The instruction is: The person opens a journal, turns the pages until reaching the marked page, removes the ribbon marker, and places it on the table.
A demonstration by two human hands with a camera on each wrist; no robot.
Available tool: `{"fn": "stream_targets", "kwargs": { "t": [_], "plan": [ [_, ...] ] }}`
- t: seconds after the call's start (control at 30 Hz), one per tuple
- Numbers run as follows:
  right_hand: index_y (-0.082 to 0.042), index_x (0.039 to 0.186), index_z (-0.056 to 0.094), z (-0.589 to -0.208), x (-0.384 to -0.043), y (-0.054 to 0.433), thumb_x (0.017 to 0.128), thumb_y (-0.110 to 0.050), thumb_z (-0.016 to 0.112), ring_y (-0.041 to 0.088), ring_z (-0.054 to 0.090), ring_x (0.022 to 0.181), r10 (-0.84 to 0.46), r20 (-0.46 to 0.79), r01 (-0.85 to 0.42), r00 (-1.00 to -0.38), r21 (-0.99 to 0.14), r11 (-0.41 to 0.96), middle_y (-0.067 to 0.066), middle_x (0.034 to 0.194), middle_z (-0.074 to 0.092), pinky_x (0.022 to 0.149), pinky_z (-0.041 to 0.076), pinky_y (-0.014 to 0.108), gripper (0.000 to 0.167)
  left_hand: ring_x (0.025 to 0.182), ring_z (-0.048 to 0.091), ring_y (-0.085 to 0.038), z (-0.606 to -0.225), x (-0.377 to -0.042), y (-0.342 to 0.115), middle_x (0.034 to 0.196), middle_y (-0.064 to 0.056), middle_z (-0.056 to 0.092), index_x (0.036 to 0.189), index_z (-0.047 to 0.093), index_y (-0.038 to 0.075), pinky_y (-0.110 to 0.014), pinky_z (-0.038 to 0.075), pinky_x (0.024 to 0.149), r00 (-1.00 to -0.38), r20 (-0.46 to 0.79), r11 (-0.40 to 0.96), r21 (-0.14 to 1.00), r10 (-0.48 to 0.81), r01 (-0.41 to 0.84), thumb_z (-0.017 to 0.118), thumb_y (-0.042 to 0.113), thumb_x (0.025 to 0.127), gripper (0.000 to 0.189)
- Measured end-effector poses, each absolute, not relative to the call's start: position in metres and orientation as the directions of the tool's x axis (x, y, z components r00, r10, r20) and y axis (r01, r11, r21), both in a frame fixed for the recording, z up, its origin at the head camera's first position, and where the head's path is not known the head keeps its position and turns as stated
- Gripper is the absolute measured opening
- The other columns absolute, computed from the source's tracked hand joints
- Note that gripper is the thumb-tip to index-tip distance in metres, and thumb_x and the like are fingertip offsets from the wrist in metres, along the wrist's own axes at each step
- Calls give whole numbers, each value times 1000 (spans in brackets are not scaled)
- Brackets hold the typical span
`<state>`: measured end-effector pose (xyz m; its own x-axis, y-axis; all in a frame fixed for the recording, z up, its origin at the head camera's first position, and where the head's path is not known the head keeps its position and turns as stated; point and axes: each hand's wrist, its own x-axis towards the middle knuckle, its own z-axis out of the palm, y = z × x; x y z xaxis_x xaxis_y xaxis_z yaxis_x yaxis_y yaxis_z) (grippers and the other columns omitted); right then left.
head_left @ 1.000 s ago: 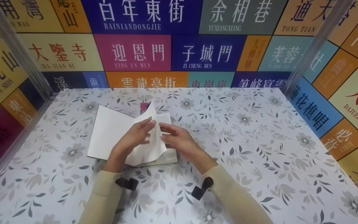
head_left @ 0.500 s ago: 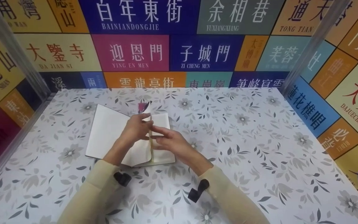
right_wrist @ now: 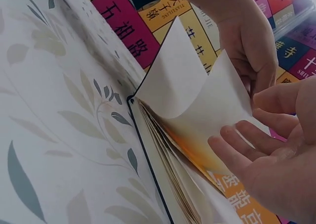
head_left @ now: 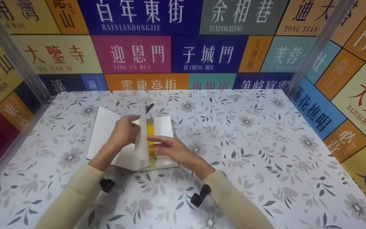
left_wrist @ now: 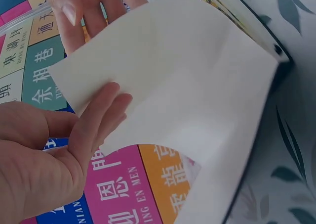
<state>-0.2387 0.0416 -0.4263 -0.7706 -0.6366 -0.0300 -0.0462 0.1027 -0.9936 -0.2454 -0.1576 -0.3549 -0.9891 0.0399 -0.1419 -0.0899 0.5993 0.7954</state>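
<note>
An open book [head_left: 106,127] with blank cream pages and a dark cover edge lies on the table. One page [left_wrist: 182,75] stands up in a curve from the middle. My left hand [head_left: 124,130] pinches this page at its free edge, fingers on the near face in the left wrist view. My right hand [head_left: 176,151] reaches in from the other side with fingers extended; in the right wrist view its fingertips [right_wrist: 217,142] overlap the raised page. Beside the raised page shows a yellow band [head_left: 151,130] on the right half of the book.
A small dark thing [head_left: 150,108] lies just behind the book, partly hidden by the raised page. The table [head_left: 249,159] has a white leaf-and-flower cover. Colourful sign panels [head_left: 132,54] wall the back and sides, with clear strips at the corners.
My left hand has moved left with the page, which now stands upright and uncovers the yellow band. My right hand has shifted slightly left. The pink patch behind the book is now hidden.
</note>
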Motion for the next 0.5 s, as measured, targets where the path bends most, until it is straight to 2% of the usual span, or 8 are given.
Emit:
{"fn": "stream_targets", "kwargs": {
  "t": [0.2,0.3,0.4,0.43,0.5],
  "plan": [
    [-5,145,52,-435,-235,37,101,-8,56,33,48,141,-636,35,-213,-771,-955,205,14,155,47,115,45,40,44,100,69,-34,-345,-238,-177,133,-30,62,151,38,-3,-28,63,66,-993,-122,670,736,-10,-97,46,3,99,53],
    [-8,145,53,-437,-232,36,100,-11,58,29,42,146,-635,44,-284,-771,-917,281,11,158,43,119,39,43,45,96,70,-32,-340,-234,-189,132,-31,62,153,35,-3,-23,60,62,-993,-114,692,715,-18,-94,46,4,100,55],
    [-13,145,53,-437,-230,36,99,-14,58,24,39,149,-631,24,-310,-776,-885,348,6,160,41,122,35,41,46,87,71,-29,-339,-231,-201,128,-32,63,154,33,-2,-22,57,59,-995,-99,709,700,-24,-87,47,3,99,57],
    [-14,145,53,-437,-230,36,99,-15,58,24,38,149,-629,19,-313,-777,-879,361,5,161,40,122,35,41,46,85,72,-29,-338,-230,-205,127,-32,64,154,33,-2,-23,57,59,-996,-91,717,692,-26,-82,47,3,99,57],
    [-14,145,54,-437,-230,36,99,-14,58,23,37,150,-625,14,-319,-781,-868,380,3,161,40,123,34,40,46,90,71,-30,-339,-228,-212,128,-31,63,154,35,0,-28,58,68,-997,-79,745,663,-27,-73,48,2,98,57]
  ]
}}
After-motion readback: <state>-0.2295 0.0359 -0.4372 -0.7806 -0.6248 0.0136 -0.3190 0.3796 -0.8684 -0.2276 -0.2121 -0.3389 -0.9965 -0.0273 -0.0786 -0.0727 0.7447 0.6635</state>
